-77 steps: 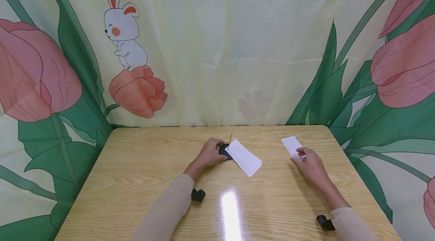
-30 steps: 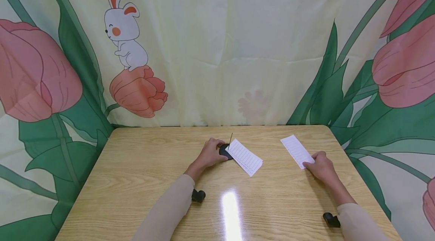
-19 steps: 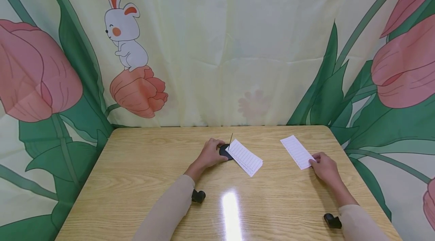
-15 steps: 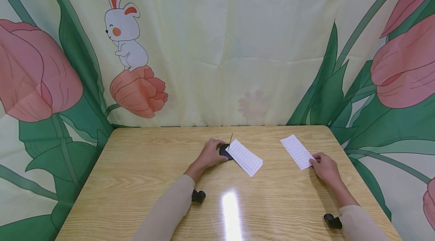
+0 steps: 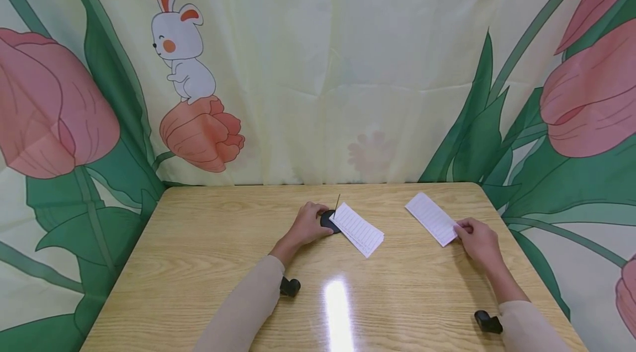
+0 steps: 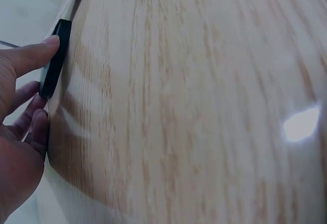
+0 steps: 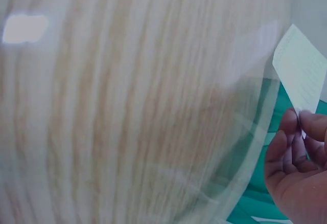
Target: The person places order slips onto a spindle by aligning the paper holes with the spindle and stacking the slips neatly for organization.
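On the wooden table stands a receipt spike with a round black base (image 5: pixel 327 222) and a thin upright pin (image 5: pixel 338 200). My left hand (image 5: pixel 306 223) holds the base by its left side, thumb on its near edge. In the left wrist view the base (image 6: pixel 55 63) shows edge-on between thumb and fingers. Several printed paper slips (image 5: pixel 359 230) are on the spike, fanned toward the lower right. Off to the right, my right hand (image 5: pixel 479 240) pinches one white printed slip (image 5: pixel 430 219) by its right end. The right wrist view shows this slip (image 7: pixel 301 73) between thumb and fingertips, slightly bent.
The wooden table (image 5: pixel 213 241) ends at a curtain (image 5: pixel 298 65) printed with tulips and a rabbit. A bright light reflection (image 5: pixel 338 313) lies on the near part of the tabletop. Black wrist cameras (image 5: pixel 290 287) sit by both sleeves.
My right hand was over the slip's near end; it has shifted right and now pinches its right end. The slip's far end has just moved slightly up and left. My left hand stays put.
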A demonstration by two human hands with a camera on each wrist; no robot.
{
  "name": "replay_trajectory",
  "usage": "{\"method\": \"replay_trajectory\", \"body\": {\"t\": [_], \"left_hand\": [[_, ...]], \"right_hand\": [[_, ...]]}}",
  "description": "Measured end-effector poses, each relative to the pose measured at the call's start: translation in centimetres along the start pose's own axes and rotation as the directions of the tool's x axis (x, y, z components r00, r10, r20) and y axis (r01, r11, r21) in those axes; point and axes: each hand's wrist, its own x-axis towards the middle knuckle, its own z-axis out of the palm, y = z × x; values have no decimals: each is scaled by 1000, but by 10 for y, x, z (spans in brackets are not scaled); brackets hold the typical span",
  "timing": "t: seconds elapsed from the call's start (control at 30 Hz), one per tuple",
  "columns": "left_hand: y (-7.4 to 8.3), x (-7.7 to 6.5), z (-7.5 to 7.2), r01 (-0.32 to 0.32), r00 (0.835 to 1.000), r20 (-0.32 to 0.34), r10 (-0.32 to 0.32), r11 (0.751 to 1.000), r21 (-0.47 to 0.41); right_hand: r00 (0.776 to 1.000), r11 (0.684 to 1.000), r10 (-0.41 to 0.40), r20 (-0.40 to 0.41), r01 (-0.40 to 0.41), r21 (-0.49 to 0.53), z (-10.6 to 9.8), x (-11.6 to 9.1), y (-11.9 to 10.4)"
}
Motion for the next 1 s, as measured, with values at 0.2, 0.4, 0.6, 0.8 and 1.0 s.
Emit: {"method": "replay_trajectory", "body": {"t": [0.2,0.4,0.6,0.8,1.0], "left_hand": [[3,-1,-3,13,1000,8,-13,1000,3],[5,-3,-5,11,1000,16,-11,1000,-25],[8,-3,-13,20,999,29,-17,994,-110],[13,-1,-27,18,1000,21,-14,985,-169],[18,-1,-39,-36,999,3,37,974,-223]], "right_hand": [[1000,1000,-13,-5,13,3,-2,0,-3],[999,999,-39,1,39,15,-8,-3,-14],[997,996,-78,-9,78,34,-15,-5,-29],[997,994,-77,25,75,84,-24,-4,-41],[992,987,-107,63,98,126,-32,0,-55]]}}
